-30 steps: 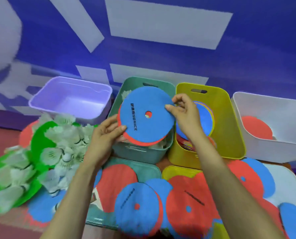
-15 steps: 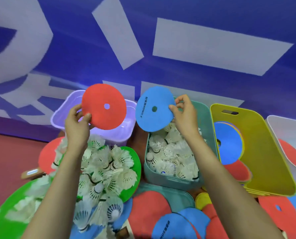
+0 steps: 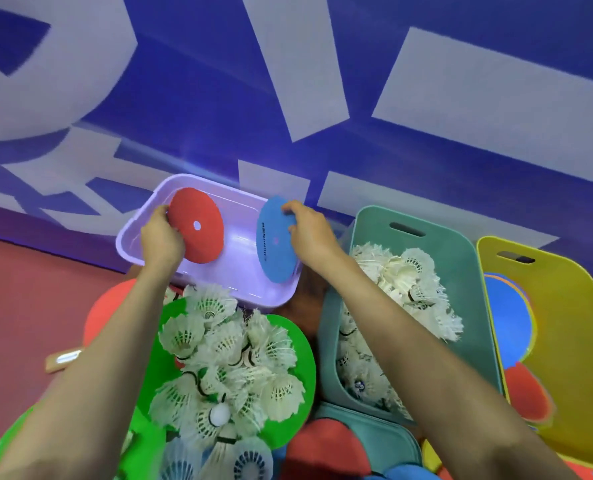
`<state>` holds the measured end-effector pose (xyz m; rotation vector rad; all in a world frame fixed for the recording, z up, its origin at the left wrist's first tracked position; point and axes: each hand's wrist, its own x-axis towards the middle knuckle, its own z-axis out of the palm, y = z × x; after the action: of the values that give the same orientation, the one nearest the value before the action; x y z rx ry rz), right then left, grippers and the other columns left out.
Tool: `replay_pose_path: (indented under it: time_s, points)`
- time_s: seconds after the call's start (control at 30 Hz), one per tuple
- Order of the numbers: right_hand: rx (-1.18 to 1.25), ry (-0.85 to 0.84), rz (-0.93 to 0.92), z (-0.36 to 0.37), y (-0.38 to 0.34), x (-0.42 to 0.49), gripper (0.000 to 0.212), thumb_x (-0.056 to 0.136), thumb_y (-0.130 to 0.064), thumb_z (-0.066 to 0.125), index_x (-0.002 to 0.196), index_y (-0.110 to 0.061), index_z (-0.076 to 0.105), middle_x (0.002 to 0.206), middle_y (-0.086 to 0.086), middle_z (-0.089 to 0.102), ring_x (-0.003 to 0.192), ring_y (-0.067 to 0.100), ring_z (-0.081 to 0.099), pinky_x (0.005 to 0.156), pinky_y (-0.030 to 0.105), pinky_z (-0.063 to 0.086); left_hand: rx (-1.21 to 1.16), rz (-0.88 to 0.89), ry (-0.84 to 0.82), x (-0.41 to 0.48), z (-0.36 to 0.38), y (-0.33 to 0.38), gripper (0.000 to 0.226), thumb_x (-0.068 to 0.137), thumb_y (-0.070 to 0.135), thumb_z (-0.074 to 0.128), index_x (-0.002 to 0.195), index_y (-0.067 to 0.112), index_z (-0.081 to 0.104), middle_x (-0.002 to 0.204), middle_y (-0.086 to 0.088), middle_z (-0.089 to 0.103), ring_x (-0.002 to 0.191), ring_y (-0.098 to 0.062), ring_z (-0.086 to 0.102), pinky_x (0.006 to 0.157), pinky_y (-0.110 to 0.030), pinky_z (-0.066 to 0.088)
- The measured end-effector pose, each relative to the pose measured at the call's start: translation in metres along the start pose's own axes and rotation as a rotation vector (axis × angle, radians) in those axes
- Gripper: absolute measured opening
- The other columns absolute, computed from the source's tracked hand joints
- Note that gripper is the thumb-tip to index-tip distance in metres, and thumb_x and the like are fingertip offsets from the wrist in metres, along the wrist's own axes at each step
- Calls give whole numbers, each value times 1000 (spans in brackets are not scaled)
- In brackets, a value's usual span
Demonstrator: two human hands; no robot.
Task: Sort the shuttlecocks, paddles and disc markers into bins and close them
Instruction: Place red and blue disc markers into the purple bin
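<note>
Pinches a red disc marker [image 3: 198, 230] by its left rim in the left hand [image 3: 162, 237], fingers curled behind it, thumb on its face. Holds it tilted over the left half of the open lilac bin [image 3: 246, 296], which stands at the far edge of the red surface [image 3: 28, 306], against the blue wall.

Grips a blue disc marker [image 3: 274, 251] by its top edge in the right hand [image 3: 310, 233], fingers curled over the rim. Holds it nearly on edge, with its lower part inside the lilac bin, close to the right wall. Cannot tell whether either marker touches the bin.

Just right of the lilac bin: a teal bin [image 3: 461, 271] heaped with white shuttlecocks [image 3: 402, 282], under the right forearm. Further right: a yellow bin [image 3: 565, 323] with blue and red discs inside.

Nearer, below the left wrist: a loose pile of shuttlecocks [image 3: 226, 358] on a green paddle [image 3: 298, 341], touching the lilac bin's near wall. Left of that: a red paddle [image 3: 104, 317] with a wooden handle. At the near edge: a teal lid [image 3: 385, 434], flat.
</note>
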<state>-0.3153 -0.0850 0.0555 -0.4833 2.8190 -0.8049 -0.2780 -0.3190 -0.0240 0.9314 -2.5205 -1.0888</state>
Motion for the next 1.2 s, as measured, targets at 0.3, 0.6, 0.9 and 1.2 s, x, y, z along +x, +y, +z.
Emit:
replay_pose_path:
  time_s: [0.3, 0.6, 0.9, 1.2]
  points:
    - [-94, -252, 2, 46, 1, 33, 49, 88, 3, 45, 135, -11, 42, 138, 14, 39, 123, 35, 42, 100, 38, 38, 191, 282, -89, -26, 5, 11, 45, 77, -6, 55, 121, 0, 58, 128, -22, 51, 120, -37, 45, 105, -38, 31]
    - [-117, -30, -239, -11, 22, -45, 45, 84, -12, 60, 128, -12, 50, 133, 8, 46, 125, 29, 40, 104, 38, 35, 160, 568, -121, -137, 9, 71, 32, 81, 5, 60, 113, 5, 62, 117, -17, 58, 108, -38, 52, 96, -42, 40]
    - [-123, 405, -257, -127, 143, -244, 30, 90, -22, 53, 116, -9, 60, 120, 6, 58, 117, 19, 45, 103, 28, 31, -7, 902, -219, -317, 43, 172, 31, 82, 16, 55, 112, 11, 61, 113, -7, 61, 105, -25, 53, 93, -30, 36]
    - [-67, 478, -89, -190, 310, -434, 33, 85, -24, 50, 111, -8, 62, 110, 10, 63, 106, 17, 49, 94, 27, 36, -22, 1008, -477, -522, 150, 230, 30, 83, 16, 55, 112, 12, 58, 111, -5, 59, 101, -25, 55, 90, -32, 39]
